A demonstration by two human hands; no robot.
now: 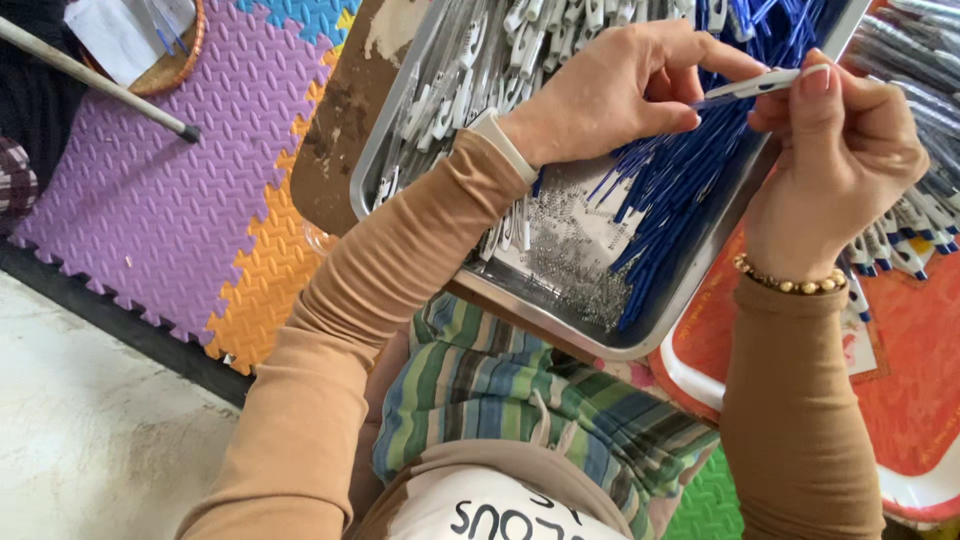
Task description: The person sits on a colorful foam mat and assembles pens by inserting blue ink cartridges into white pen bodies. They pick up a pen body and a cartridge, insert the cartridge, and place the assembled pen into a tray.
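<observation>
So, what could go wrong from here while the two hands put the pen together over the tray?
1. The metal tray sits partly over the lap, its corner past the board; a push might tip it.
2. The tiny springs lie loose near that low corner and could roll out.
3. The left hand and right hand hold the pen part only by the fingertips, so it may slip into the blue refills.

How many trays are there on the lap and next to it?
2. A metal tray lies on the person's lap under the left hand, holding pen parts. A red tray sits under its right side, beneath the right hand. More may be hidden outside the picture.
</observation>
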